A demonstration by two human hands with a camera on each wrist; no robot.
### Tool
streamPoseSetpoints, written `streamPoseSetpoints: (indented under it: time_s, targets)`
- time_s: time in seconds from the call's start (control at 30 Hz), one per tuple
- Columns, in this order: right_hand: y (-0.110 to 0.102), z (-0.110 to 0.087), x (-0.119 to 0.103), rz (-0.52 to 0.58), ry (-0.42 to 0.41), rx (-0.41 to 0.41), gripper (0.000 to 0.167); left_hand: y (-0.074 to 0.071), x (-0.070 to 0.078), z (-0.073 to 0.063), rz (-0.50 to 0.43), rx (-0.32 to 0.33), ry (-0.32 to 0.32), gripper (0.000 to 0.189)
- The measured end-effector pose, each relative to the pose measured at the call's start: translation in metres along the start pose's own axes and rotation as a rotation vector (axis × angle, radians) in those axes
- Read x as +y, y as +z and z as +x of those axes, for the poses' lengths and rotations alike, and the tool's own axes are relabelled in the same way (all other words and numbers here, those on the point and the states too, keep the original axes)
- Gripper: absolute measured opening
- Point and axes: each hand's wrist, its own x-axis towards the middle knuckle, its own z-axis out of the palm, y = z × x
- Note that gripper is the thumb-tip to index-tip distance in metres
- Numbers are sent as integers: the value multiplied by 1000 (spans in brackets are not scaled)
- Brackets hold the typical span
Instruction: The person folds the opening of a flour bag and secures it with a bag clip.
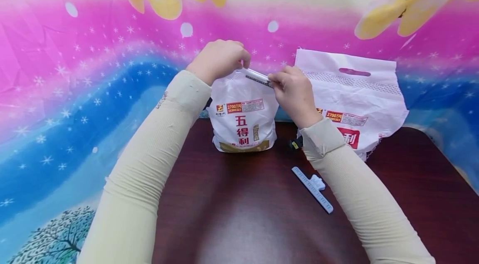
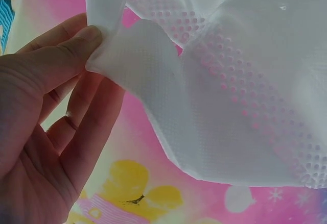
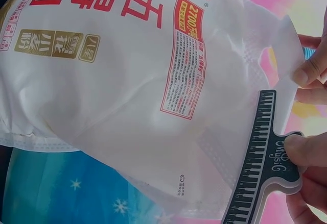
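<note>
A white plastic bag (image 1: pixel 243 110) with red Chinese lettering stands upright on the table, its top edge raised. My left hand (image 1: pixel 222 60) pinches one corner of that edge between thumb and fingers; the left wrist view shows the perforated white film (image 2: pixel 168 91) hanging from the fingertips. At the opposite side of the top, my right hand (image 1: pixel 295 91) pinches the grip of a black bag clip (image 3: pixel 255 152) printed with piano keys and the word "Music". The clip's long bar lies across the bag's upper edge in the right wrist view.
A light-blue bag clip (image 1: pixel 312 189) of the same shape lies on the dark wood table (image 1: pixel 239 214), near my right forearm. Behind that arm is a second white bag (image 1: pixel 351 89) with a handle slot. A colourful printed cloth (image 1: pixel 112 77) hangs behind the table.
</note>
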Motion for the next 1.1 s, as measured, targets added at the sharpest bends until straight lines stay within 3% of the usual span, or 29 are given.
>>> streamPoseSetpoints:
  time_s: [0.6, 1.1]
  targets:
    - [-1, -5, 5, 51, 21, -34, 23, 3, 1, 3, 9, 12, -4, 23]
    - [-2, -5, 7, 64, 42, -75, 22, 6, 4, 1, 21, 27, -7, 28]
